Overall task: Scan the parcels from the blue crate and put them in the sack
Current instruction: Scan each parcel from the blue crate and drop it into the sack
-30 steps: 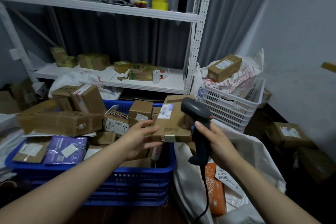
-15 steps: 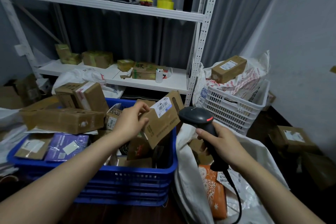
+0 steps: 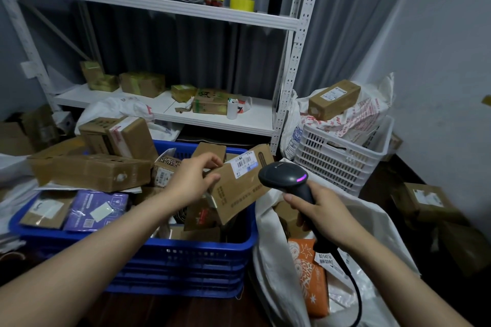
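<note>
Parcel hangs tilted over the crate's right end, label up, scanner just beside it. Risks, as we judge them: the tilt spoils the read, or the thin edge pinch lets the box slide back among the others, short of the sack. Left grip pinches the parcel's upper left edge, fingers curled. Right grip is clenched round the scanner handle, forefinger under its head.
</note>
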